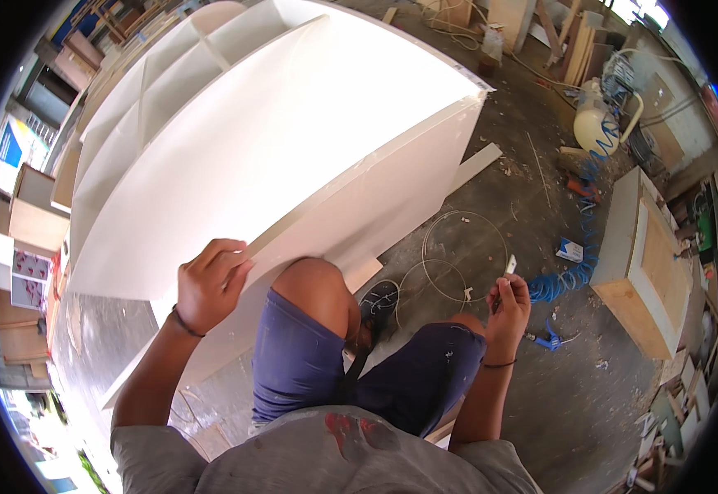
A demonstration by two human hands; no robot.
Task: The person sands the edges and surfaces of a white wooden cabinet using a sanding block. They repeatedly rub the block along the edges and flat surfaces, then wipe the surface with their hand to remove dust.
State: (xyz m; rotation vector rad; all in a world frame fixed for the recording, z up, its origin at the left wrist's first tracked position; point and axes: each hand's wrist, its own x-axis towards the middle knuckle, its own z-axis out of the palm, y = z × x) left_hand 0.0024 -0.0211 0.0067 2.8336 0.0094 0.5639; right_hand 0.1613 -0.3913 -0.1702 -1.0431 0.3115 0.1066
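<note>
A large white cabinet [359, 107] with open compartments lies tilted in front of me, one long edge running close to my knees. My left hand [211, 280] is at the near-left end of that edge, fingers bent and thumb and fingertips around it. To the right, my right hand [507, 306] is raised above the floor, closed round a slim tool with a pale flat tip [512, 264]; most of the tool is hidden in the fist. A thin pale looped strip [425, 247] lies on the floor between the cabinet and my right hand.
A coiled blue air hose [558, 284] with a blue air gun [548, 339] lies on the right. Beyond are a wooden box [643, 263], a small blue-and-white carton [570, 250] and a cream tank [596, 128]. Wood scraps [667, 420] pile up at lower right.
</note>
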